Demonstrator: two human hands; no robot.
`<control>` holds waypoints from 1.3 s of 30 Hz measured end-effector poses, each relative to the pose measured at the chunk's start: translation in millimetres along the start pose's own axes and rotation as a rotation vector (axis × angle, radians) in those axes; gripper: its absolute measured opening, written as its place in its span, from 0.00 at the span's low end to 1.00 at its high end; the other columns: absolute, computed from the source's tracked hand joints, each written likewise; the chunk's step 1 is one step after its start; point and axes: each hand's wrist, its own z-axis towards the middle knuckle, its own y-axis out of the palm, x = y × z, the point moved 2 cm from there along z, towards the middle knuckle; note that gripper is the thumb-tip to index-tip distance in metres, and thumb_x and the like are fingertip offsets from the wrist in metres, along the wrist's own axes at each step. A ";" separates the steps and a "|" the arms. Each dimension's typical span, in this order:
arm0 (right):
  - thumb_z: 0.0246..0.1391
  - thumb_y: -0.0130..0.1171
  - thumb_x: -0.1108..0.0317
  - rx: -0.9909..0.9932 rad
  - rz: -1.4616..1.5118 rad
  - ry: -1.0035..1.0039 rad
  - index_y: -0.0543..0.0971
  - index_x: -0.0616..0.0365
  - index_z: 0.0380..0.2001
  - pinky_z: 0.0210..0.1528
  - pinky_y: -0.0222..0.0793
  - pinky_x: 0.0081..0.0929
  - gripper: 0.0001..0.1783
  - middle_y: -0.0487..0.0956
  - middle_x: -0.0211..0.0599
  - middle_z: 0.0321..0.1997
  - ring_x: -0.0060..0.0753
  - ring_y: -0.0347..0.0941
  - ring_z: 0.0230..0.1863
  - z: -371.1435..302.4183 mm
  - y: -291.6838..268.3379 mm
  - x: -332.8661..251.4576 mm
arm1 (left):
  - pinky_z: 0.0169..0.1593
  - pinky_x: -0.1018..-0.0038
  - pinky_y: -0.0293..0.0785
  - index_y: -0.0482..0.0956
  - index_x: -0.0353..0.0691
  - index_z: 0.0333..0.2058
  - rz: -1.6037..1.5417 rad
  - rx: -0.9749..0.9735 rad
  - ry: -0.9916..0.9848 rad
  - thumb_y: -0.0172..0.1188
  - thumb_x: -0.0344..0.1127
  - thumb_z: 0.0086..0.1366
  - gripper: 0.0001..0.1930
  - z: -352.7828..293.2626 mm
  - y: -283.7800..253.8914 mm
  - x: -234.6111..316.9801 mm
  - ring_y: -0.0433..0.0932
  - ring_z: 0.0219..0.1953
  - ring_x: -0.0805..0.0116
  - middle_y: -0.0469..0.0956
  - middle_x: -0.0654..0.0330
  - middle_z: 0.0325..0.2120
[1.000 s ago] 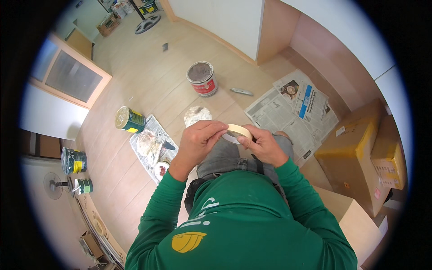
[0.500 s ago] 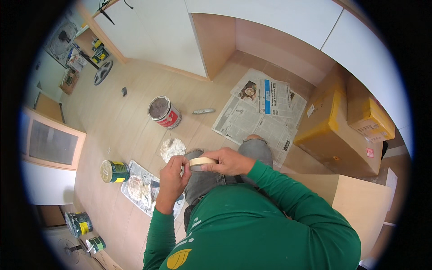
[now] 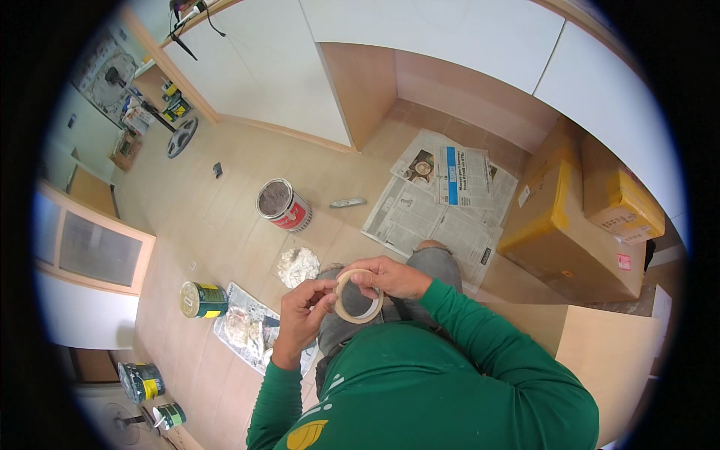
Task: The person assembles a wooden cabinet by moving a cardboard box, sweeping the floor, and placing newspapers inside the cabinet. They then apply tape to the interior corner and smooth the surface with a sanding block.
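Note:
A cream-coloured roll of masking tape [image 3: 374, 308] is held above my lap, its open ring turned toward me. My right hand [image 3: 396, 279] grips the roll at its upper right, with fingers through the hole. At the roll's left edge my left hand [image 3: 301, 313] is closed in a pinch, its fingertips on the tape; whether a loose end is between them is too small to tell. Below the hands are my knees in grey trousers [image 3: 436, 266]. A crumpled white rag [image 3: 298, 267] lies on the floor just beyond my left hand.
An open paint can [image 3: 284, 205] and a grey-handled tool [image 3: 348, 202] stand ahead. Newspapers [image 3: 420, 217] cover floor to the right, beside taped cardboard boxes [image 3: 559, 240]. Left are a green paint can [image 3: 202, 300] and a rag on newspaper [image 3: 244, 326]. White cabinets [image 3: 442, 22] line the far side.
The tape roll has turned from nearly edge-on to showing its open ring. Both hands have shifted slightly right and lower in the picture, still on the roll.

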 end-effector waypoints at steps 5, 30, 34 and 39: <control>0.71 0.57 0.47 -0.008 -0.002 0.021 0.81 0.57 0.59 0.28 0.58 0.18 0.27 0.73 0.20 0.26 0.14 0.64 0.26 -1.4 -4.2 10.5 | 0.37 0.79 0.77 0.82 0.32 0.45 0.043 -0.063 -0.019 0.67 0.26 0.69 0.08 -6.2 5.2 1.5 0.79 0.31 0.79 0.81 0.63 0.31; 0.73 0.54 0.48 0.051 0.032 0.290 0.78 0.66 0.60 0.33 0.60 0.16 0.30 0.75 0.23 0.28 0.14 0.65 0.29 9.3 -7.2 77.6 | 0.40 0.72 0.80 0.83 0.36 0.44 -0.098 0.057 -0.081 0.62 0.32 0.72 0.07 -25.0 12.6 -51.5 0.84 0.35 0.70 0.84 0.57 0.34; 0.74 0.52 0.48 0.056 0.024 0.447 0.77 0.61 0.60 0.28 0.58 0.16 0.28 0.72 0.22 0.26 0.13 0.63 0.25 6.1 -13.2 99.4 | 0.38 0.74 0.80 0.80 0.33 0.45 -0.187 0.156 -0.249 0.60 0.37 0.75 0.11 -31.9 -0.3 -136.7 0.83 0.33 0.74 0.84 0.61 0.34; 0.76 0.47 0.48 0.344 0.122 0.622 0.73 0.53 0.64 0.22 0.57 0.17 0.25 0.72 0.23 0.25 0.14 0.62 0.20 2.0 -41.6 130.4 | 0.42 0.67 0.82 0.83 0.31 0.42 -0.202 1.142 -0.931 0.65 0.44 0.69 0.17 -113.8 -30.2 -373.7 0.86 0.36 0.60 0.86 0.48 0.35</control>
